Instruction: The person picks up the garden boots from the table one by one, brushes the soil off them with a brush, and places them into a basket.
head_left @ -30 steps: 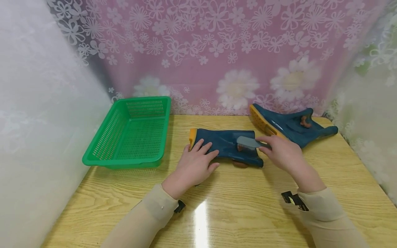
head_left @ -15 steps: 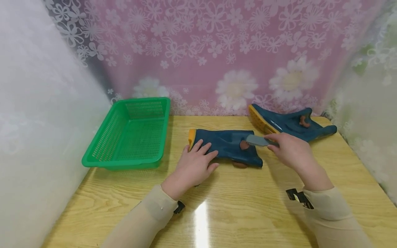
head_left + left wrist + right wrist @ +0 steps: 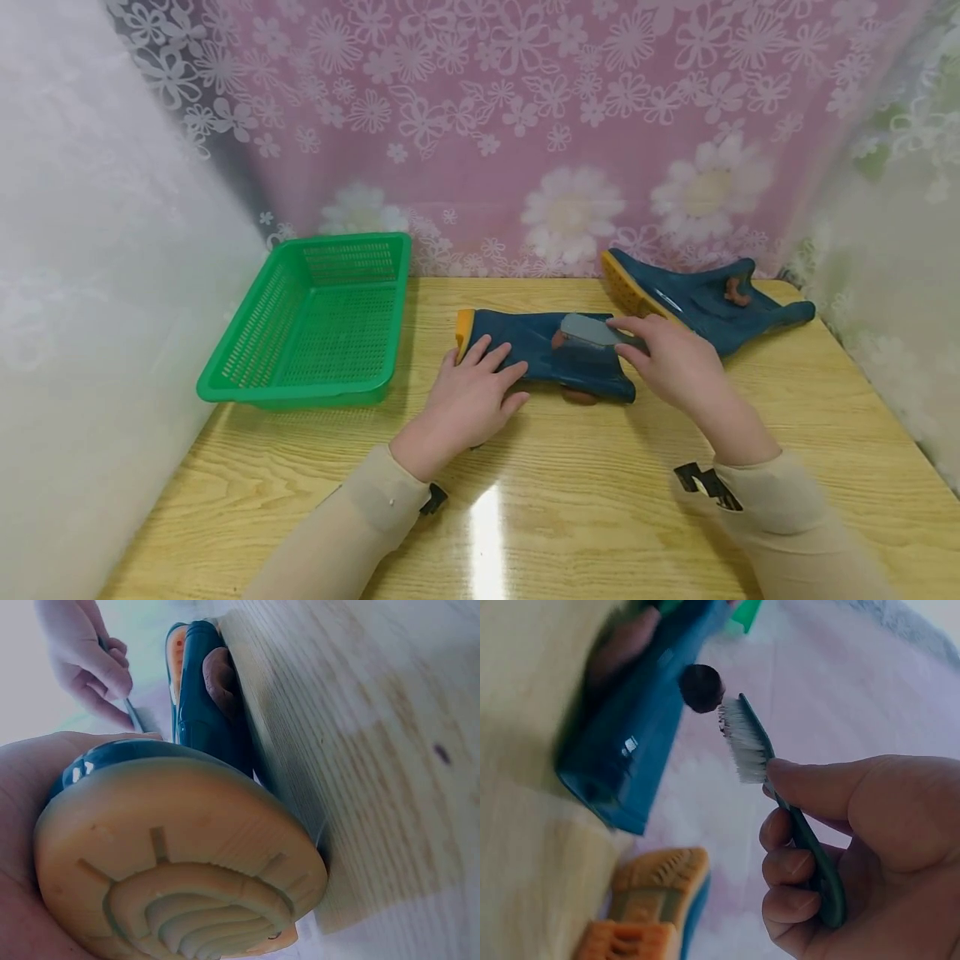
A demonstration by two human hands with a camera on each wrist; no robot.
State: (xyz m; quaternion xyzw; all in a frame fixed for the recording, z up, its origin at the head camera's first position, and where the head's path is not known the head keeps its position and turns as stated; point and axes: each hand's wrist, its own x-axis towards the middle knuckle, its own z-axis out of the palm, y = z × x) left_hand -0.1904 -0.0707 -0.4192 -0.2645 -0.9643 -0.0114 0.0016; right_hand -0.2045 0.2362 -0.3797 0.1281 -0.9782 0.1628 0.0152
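Observation:
A dark blue rubber boot (image 3: 525,327) with a yellow sole (image 3: 172,810) lies on its side on the wooden table. My left hand (image 3: 468,404) rests over its foot part, fingers spread and nearly straight. My right hand (image 3: 678,362) grips a scrubbing brush (image 3: 588,330) by its dark handle. White bristles (image 3: 744,742) face the boot shaft, their tip right at a brown, clay-like lump (image 3: 702,688) on it. Another brown lump (image 3: 580,395) sits at the shaft's near side, close to the table.
A second blue boot (image 3: 705,300) with a yellow sole lies at the back right, a brown lump (image 3: 737,292) on its shaft. On the left stands a green plastic basket (image 3: 300,392). A pink flowered curtain (image 3: 480,150) hangs behind the table.
The brush has drawn back to the right over the shaft, baring the brown lump, then moved left again. That lump now shows farther left on the boot. My left hand stays put.

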